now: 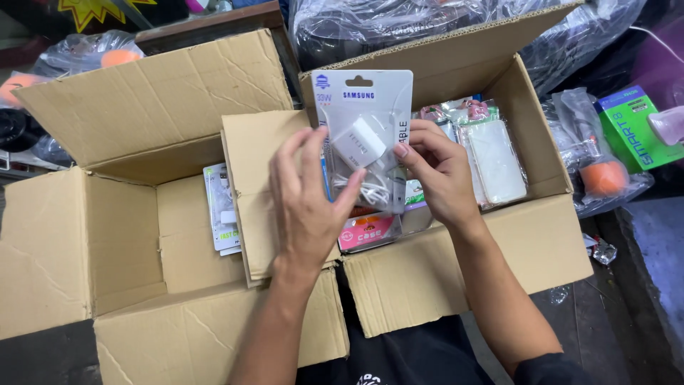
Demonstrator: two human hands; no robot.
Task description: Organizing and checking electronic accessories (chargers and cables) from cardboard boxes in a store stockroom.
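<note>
At the bottom centre of the frame two bare forearms rise from dark sleeves. The left hand is seen from the back, fingers loosely curled and spread, their tips pressed to the left edge and lower front of a charger blister pack. The right hand closes more tightly, thumb and bent fingers pinching the pack's right edge. Both hands grip the pack and hold it upright at the middle of the frame, above the boxes.

The pack is a flat white card under a clear, glossy plastic shell, with a small white block-shaped plug and a coiled white cable inside.

Below the hands stand two open boxes of creased brown corrugated cardboard. The left box, at the left of the frame, holds a few flat carded packs against its right wall. The right box holds a pink carded pack and clear phone cases in shiny wrap.

Farther off, at the upper right, lie crinkled plastic bags and a green carton.
</note>
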